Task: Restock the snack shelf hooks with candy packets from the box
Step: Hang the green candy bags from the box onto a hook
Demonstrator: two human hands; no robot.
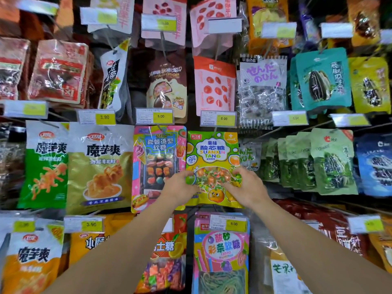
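While both hands, left (180,185) & right (247,185), pinch its lower edges, candy packet (213,158) hangs btwn grips.

Left flank: pink candy packet (158,166) touching the green packet (213,164), no gap.
Right flank: narrow gap before seed packets (297,162).
Above: price tag (218,118) overhangs.
Below: striped packet (221,251) close.

Both bare forearms reach up and forward, converging toward the middle. The left hand (180,185) and right hand (247,185) sit level, close together but apart, palms turned inward, fingers (237,174) curled in a pinching grip.
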